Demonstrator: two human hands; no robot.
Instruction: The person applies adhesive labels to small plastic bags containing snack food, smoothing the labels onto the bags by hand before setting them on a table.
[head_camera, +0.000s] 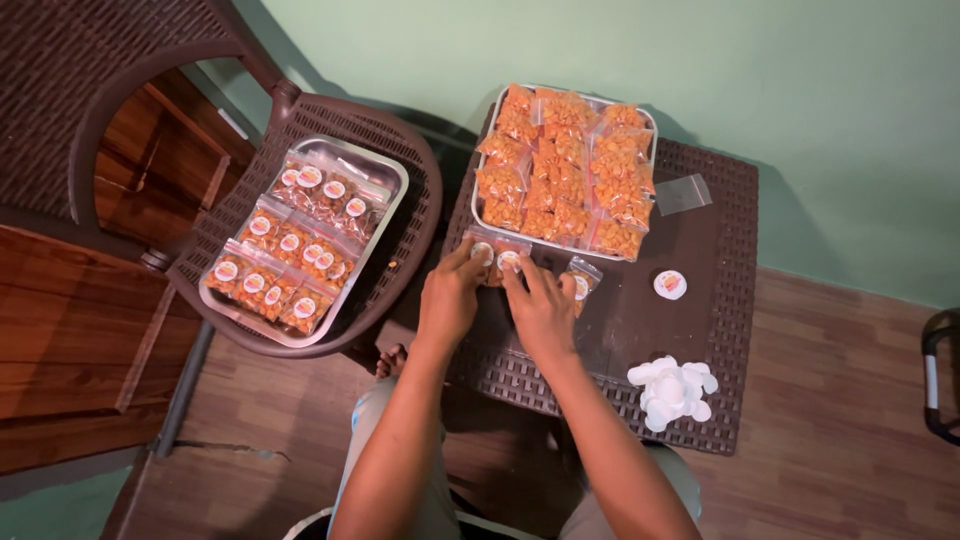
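Note:
My left hand (450, 295) and my right hand (540, 305) rest side by side on a brown woven-pattern table (715, 250). Both press on small clear snack packets (497, 252) with round white stickers, lying at the table's near left. Another stickered packet (583, 280) lies just right of my right hand. Behind them stands a metal tray (480, 190) heaped with orange snack packets (565, 165) that carry no stickers.
On a brown plastic chair (410, 170) to the left sits a second metal tray (385, 200) with rows of stickered packets (290, 245). A pile of white sticker backings (672, 390), a single round sticker (670, 285) and an empty clear bag (683, 193) lie on the table's right side.

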